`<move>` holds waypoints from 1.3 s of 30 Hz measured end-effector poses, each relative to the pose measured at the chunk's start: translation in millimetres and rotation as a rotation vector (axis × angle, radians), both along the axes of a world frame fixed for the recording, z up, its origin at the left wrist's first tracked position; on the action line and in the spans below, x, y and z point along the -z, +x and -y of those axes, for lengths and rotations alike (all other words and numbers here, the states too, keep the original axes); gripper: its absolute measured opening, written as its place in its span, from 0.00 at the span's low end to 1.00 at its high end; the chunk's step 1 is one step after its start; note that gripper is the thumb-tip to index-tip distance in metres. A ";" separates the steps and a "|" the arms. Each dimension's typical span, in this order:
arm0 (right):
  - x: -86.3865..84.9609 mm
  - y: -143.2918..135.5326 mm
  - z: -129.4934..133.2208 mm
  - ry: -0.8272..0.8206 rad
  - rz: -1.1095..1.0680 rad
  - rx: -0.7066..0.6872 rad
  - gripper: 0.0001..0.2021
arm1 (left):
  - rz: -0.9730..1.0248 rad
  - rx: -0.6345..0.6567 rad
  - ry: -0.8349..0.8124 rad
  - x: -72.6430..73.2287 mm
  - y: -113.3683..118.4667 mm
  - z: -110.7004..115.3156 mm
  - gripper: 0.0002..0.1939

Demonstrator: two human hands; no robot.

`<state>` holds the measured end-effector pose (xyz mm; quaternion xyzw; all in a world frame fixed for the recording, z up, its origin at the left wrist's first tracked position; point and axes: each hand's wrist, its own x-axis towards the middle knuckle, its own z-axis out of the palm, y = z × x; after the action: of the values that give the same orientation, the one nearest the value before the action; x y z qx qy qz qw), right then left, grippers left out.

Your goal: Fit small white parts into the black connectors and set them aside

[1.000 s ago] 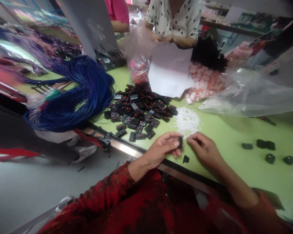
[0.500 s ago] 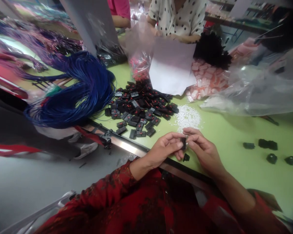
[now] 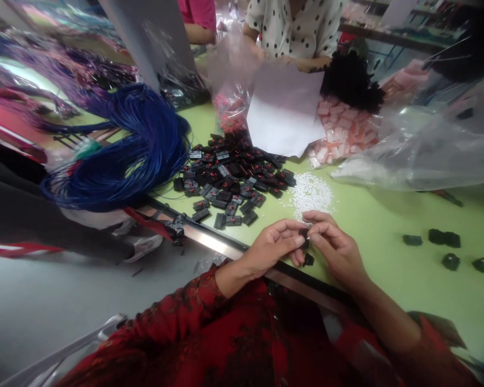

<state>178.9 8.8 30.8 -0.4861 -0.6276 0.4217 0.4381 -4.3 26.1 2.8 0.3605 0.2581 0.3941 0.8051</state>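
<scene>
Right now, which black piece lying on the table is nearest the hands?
The small black plastic piece close beside the left hand; the black pieces off to the right and the black connector pile lie farther away.

Shirt (image 3: 242, 349), bottom centre of the frame: deep red, mottled with a dark, irregular pattern; small pale button (image 3: 275, 317) on the front. Left sleeve (image 3: 185, 301), lower left to centre: same red, dark figuring with brownish flecks, loosely creased, ending on the forearm. Right sleeve (image 3: 438, 349), lower right: red, dimly lit, pattern unclear; forearm bare beyond it. Left hand (image 3: 271, 247), right hand (image 3: 336, 247), centre: both bare.
</scene>
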 end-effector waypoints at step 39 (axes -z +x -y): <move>22.0 -56.6 -69.2 0.370 0.566 -0.261 0.06 | -0.025 -0.285 -0.116 -11.5 -60.7 23.9 0.20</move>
<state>122.3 78.0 8.8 -0.4120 -0.8465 0.2018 0.2700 -65.0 2.1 14.2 0.2780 0.3388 0.4845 0.7571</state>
